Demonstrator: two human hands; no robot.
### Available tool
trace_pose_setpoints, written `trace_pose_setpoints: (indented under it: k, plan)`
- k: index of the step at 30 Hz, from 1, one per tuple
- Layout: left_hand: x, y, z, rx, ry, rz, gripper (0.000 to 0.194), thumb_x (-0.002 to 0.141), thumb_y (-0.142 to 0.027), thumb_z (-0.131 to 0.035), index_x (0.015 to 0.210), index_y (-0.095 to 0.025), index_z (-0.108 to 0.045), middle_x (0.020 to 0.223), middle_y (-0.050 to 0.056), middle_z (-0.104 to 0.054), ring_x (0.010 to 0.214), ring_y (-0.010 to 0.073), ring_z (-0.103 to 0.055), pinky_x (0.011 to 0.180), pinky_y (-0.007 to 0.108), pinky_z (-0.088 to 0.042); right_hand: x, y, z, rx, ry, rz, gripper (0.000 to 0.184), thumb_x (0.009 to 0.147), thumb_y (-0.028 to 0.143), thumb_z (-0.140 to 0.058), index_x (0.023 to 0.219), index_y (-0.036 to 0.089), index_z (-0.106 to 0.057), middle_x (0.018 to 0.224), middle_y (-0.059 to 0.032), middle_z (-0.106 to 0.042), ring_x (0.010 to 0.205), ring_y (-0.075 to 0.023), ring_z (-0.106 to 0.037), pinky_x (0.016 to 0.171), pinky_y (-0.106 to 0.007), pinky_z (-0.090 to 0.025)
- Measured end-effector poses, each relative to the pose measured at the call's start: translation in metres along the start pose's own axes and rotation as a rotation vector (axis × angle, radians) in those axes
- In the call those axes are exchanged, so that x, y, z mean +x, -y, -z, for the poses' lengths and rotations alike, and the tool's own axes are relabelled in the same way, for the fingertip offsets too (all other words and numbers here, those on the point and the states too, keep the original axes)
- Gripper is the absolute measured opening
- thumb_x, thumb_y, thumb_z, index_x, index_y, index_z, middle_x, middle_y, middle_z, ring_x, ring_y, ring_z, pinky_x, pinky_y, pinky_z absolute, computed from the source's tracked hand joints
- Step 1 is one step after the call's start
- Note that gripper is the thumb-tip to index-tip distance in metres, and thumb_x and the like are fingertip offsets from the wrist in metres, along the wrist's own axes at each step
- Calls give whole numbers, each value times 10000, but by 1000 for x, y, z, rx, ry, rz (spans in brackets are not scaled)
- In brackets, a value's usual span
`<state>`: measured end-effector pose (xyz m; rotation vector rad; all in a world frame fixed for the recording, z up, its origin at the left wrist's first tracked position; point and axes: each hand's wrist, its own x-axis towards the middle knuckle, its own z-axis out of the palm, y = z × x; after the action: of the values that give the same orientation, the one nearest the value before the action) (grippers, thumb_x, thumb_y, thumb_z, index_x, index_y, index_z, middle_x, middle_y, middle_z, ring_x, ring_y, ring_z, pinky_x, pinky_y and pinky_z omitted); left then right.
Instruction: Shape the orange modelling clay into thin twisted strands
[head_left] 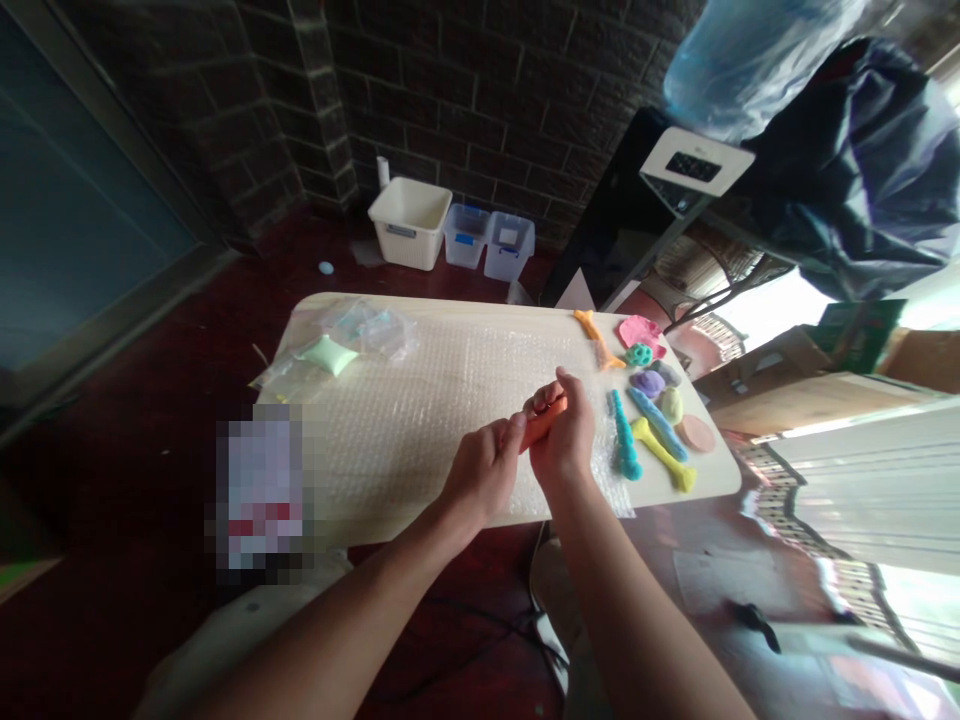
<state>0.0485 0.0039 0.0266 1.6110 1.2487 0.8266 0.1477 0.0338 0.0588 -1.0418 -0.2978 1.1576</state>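
Note:
Between my two hands is a piece of orange modelling clay (534, 432), partly hidden by the fingers. My left hand (487, 462) is closed on its left end, with the thumb on top. My right hand (564, 435) wraps round the other end, fingers curled. Both are over a sheet of bubble wrap (405, 430) on the pale table (360, 520). Just right of my right hand lie shaped clay pieces: a teal tapered stick (624, 440), a yellow bone shape (664, 455), a blue bar (658, 422) and an orange bone shape (598, 340).
More clay lumps, such as a pink one (639, 332) and a purple one (646, 382), lie along the table's right end. A pale green packet (330, 354) and clear plastic bags (367, 328) are at the far left. Bins (411, 250) stand by the brick wall.

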Motion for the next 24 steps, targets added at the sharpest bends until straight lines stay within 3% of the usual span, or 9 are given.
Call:
trace_pose_setpoints:
  k: [3,6,9,12,14,17,19,22,24]
  plan:
    - [2,2,6,63,-31,-27,715,1083,-553,-203,992,-144,-783,889,149,-801,813,246,-751,729,325,-494,-1,2,2,41,85,-91,373,811,322,-655,529,217,-434,473,60,-409,449,-100,-442,479,-256,-422]
    - [3,2,9,161,-10,-102,707,1095,-502,-190,969,-143,-786,900,180,-802,834,265,-759,760,342,-495,-2,6,3,113,59,-147,450,811,313,-611,491,236,-303,412,89,-240,371,-83,-242,393,-257,-308]
    - [3,0,6,190,23,-165,691,1097,-478,-196,876,-158,-767,814,164,-785,749,248,-732,706,335,-473,-1,12,5,89,-24,-57,499,801,307,-581,502,249,-186,399,92,-159,361,-87,-150,356,-270,-204]
    - [4,1,1,47,2,-133,625,1082,-517,-272,784,-176,-702,682,86,-698,644,194,-641,632,305,-435,3,19,9,21,-59,35,474,811,317,-541,518,254,-174,404,88,-173,365,-92,-169,361,-275,-230]
    - [6,5,-2,-171,1,-26,549,1052,-556,-371,737,-186,-627,602,13,-575,552,148,-539,557,277,-401,8,21,12,17,-86,79,455,817,310,-525,517,251,-188,412,86,-191,370,-93,-204,378,-271,-270]
    - [12,11,0,-537,12,108,403,977,-549,-557,798,-189,-582,636,-37,-497,519,111,-465,491,243,-389,14,19,18,30,-143,145,421,813,288,-565,507,245,-279,439,88,-272,387,-89,-311,454,-272,-391]
    - [17,14,6,-643,-42,87,344,933,-512,-650,873,-176,-605,709,-22,-557,563,105,-498,521,237,-425,16,14,22,-80,-121,201,361,826,303,-623,526,234,-436,486,61,-430,450,-109,-458,562,-301,-488]
    - [25,15,19,-632,-136,14,338,894,-478,-720,947,-150,-652,811,22,-650,638,109,-558,589,240,-462,15,10,29,-513,76,348,226,870,379,-697,738,197,-720,731,-41,-702,683,-179,-654,701,-339,-534]
    - [29,15,29,-640,-159,-4,345,875,-462,-749,984,-143,-676,869,45,-687,693,121,-598,629,246,-481,12,12,36,-825,232,497,210,891,402,-714,934,215,-798,938,-81,-768,851,-225,-692,750,-356,-535]
